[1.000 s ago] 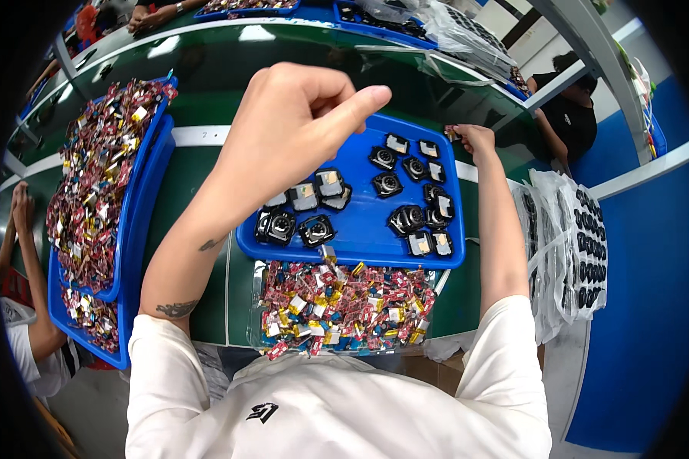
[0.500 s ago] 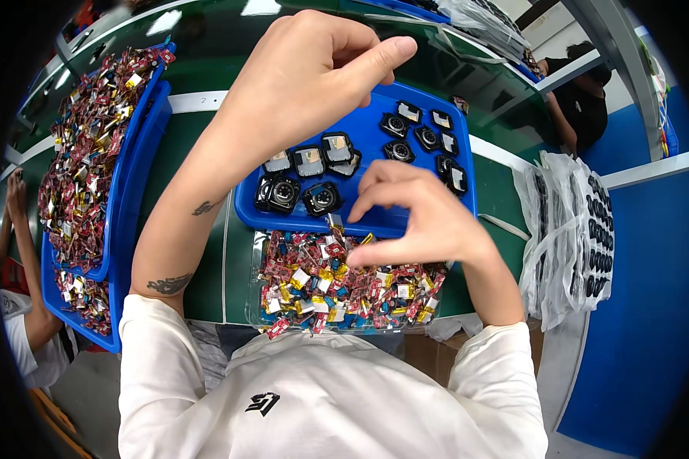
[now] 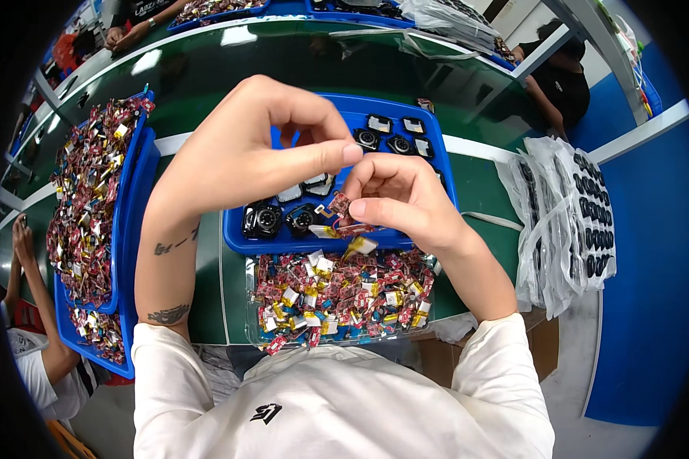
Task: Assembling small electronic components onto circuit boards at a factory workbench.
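Observation:
My right hand [image 3: 409,200] pinches a small red circuit board [image 3: 340,203] between thumb and fingers, above the near edge of a blue tray [image 3: 245,243]. A white-and-yellow battery [image 3: 362,245] hangs below that hand, blurred. My left hand [image 3: 264,149] is held higher, over the tray, its thumb and forefinger closed together beside the right fingertips. Whatever it may hold is too small to make out. Black watch cases [image 3: 262,220], some with round sensor backs, lie in the tray. Just in front of me, a clear tray [image 3: 250,325] is heaped with red boards and batteries.
Stacked blue bins [image 3: 122,229] full of similar boards stand at my left. At the right are plastic-wrapped stacks of black parts [image 3: 563,222]. Co-workers' arms show at the far left [image 3: 34,268], top left and upper right [image 3: 543,103], around the green bench [image 3: 298,57].
My right hand has closed and risen from the clear tray with a circuit board. My left hand has come down toward it. The whole view has shifted slightly.

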{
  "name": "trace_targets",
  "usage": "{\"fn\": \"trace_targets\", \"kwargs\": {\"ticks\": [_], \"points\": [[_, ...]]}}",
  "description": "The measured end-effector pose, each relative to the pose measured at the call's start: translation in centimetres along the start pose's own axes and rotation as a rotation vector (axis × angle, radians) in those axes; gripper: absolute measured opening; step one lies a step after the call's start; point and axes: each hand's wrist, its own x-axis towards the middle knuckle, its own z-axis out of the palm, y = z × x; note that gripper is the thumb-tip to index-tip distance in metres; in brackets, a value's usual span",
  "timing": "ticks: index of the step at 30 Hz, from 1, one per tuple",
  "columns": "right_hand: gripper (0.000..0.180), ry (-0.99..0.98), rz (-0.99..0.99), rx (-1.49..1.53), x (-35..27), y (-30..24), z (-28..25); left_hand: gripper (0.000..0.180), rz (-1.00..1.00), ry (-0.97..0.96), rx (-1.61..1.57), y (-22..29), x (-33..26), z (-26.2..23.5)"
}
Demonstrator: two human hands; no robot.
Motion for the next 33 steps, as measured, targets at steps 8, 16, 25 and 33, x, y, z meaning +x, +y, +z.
{"fn": "trace_targets", "kwargs": {"ticks": [8,16,25,33], "points": [[0.015,0.047,-0.084,0.001,0.4,-1.7,-0.8,0.007,-0.018,-0.003,-0.037,1.0,-0.4,-0.3],[0.013,0.185,-0.251,-0.241,0.1,-1.4,-1.2,0.017,-0.136,0.122,0.134,0.7,-0.1,1.2],[0.018,0.178,-0.308,-0.348,-0.2,-1.4,-1.4,0.013,-0.114,0.015,0.031,0.6,0.5,1.7],[0.030,0.052,-0.126,-0.247,-0.2,-2.0,-1.5,0.013,-0.053,0.080,0.013,0.3,0.5,2.0]]}}
